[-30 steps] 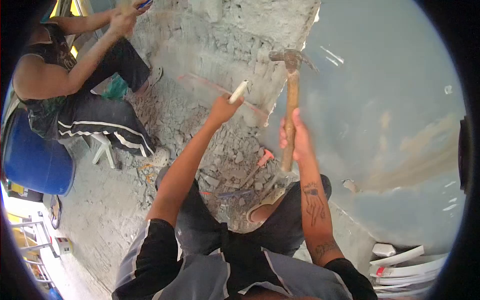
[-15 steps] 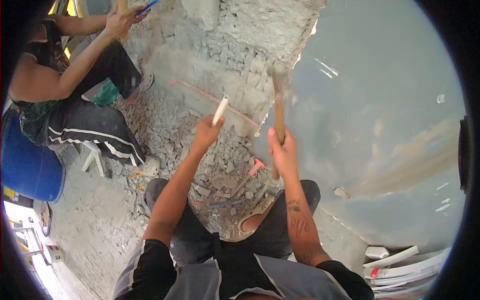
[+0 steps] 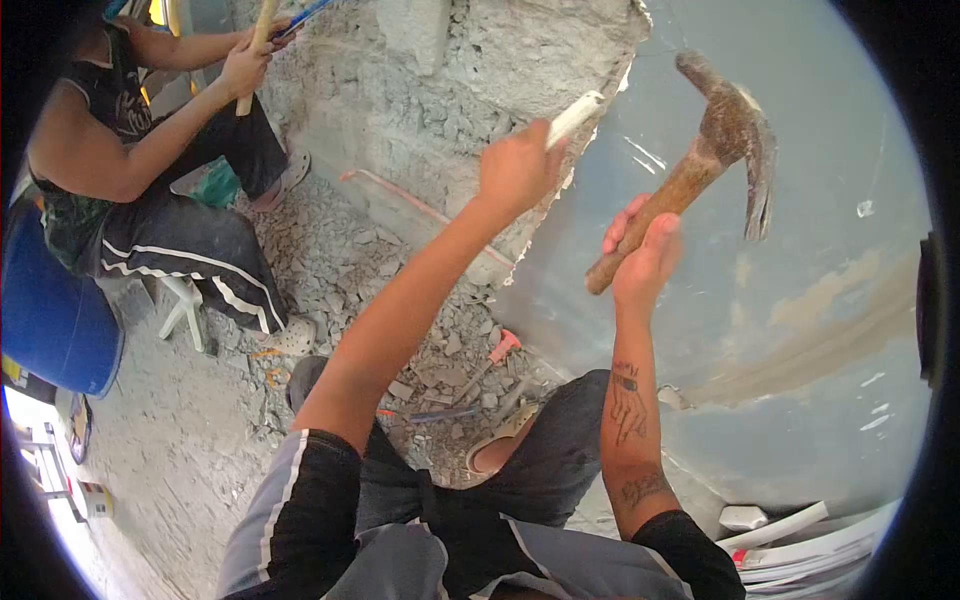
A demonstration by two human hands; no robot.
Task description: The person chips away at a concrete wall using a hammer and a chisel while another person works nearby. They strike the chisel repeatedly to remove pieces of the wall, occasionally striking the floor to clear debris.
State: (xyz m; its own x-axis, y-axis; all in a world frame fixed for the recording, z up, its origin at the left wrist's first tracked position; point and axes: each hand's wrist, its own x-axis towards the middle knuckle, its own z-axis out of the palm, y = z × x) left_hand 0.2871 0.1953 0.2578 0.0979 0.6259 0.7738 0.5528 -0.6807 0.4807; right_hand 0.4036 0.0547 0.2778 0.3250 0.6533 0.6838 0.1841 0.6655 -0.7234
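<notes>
Chipping plaster: left hand (image 3: pixel 517 170) clenches a chisel (image 3: pixel 575 113) at the wall (image 3: pixel 470 70), right hand (image 3: pixel 645 255) grasps a hammer (image 3: pixel 735 125) at two o'clock; next move likely needs a square blow.

The hammer (image 3: pixel 700 165) has a wooden handle and a rusty, matt metal head. The chisel (image 3: pixel 575 115) looks pale and dusty. The broken wall (image 3: pixel 450 90) is rough, crumbly masonry; its painted face (image 3: pixel 800 300) is smooth.
</notes>
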